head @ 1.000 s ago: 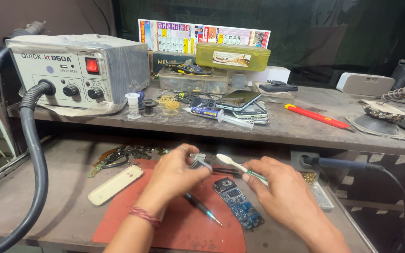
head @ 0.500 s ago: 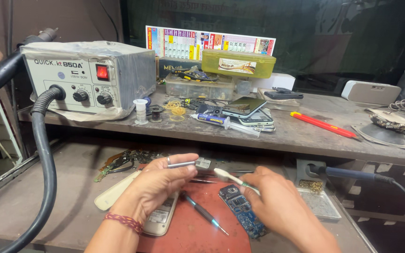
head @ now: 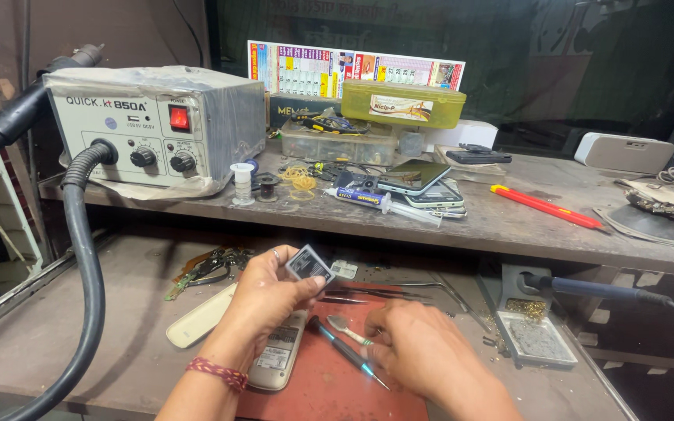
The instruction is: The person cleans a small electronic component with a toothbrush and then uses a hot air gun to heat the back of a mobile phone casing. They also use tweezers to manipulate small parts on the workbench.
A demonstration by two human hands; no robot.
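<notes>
My left hand [head: 263, 295] holds a small dark rectangular part with a grey frame [head: 310, 265] upright between thumb and fingertips, above the red mat [head: 329, 394]. Under that wrist lies an opened grey phone [head: 276, 360]. My right hand [head: 423, 352] is palm down on the mat, its fingers closed on the handle end of a small white-headed brush [head: 342, 324], whose head rests low over the mat. A black screwdriver with a teal tip end [head: 346, 352] lies between the hands.
A grey hot-air station [head: 150, 132] stands on the upper shelf at left, and its black hose [head: 81, 257] loops down. Phones [head: 413, 181], a glue tube [head: 380, 203] and a red pen [head: 546, 206] lie on the shelf. Tweezers [head: 388, 293], a cream cover [head: 199, 316] and a soldering iron [head: 596, 289] over its tray [head: 536, 341] surround the mat.
My left hand has turned the small part upright and lifted it. My right hand has dropped to the mat with the brush, which was raised toward the part before.
</notes>
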